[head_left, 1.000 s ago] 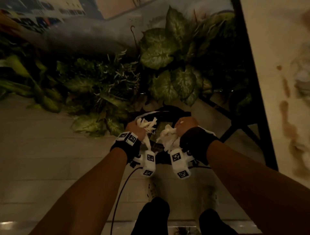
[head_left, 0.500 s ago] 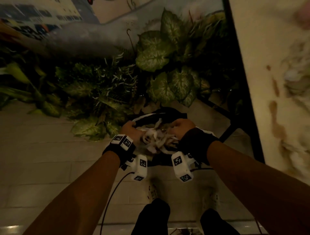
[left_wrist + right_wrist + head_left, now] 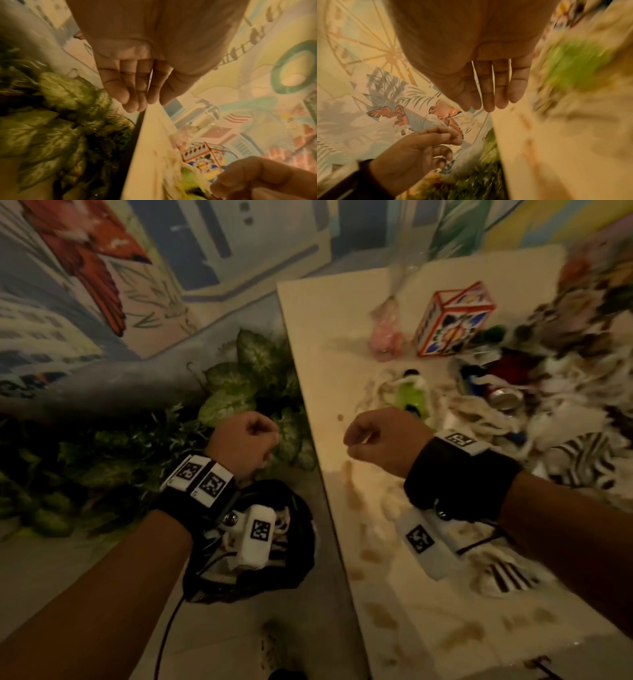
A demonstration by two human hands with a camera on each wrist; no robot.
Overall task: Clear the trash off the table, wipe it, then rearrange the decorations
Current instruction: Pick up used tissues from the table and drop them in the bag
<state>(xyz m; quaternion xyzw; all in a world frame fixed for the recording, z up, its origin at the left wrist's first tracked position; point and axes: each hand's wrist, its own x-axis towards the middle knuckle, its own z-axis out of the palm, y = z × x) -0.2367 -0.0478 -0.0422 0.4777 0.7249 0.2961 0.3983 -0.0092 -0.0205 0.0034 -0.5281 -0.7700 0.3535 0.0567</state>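
My left hand is hovering empty beside the table edge, above the black trash bag, fingers loosely curled. My right hand is hanging over the table, fingers relaxed, gripping nothing. Shredded paper trash is lying heaped on the table near the patterned box.
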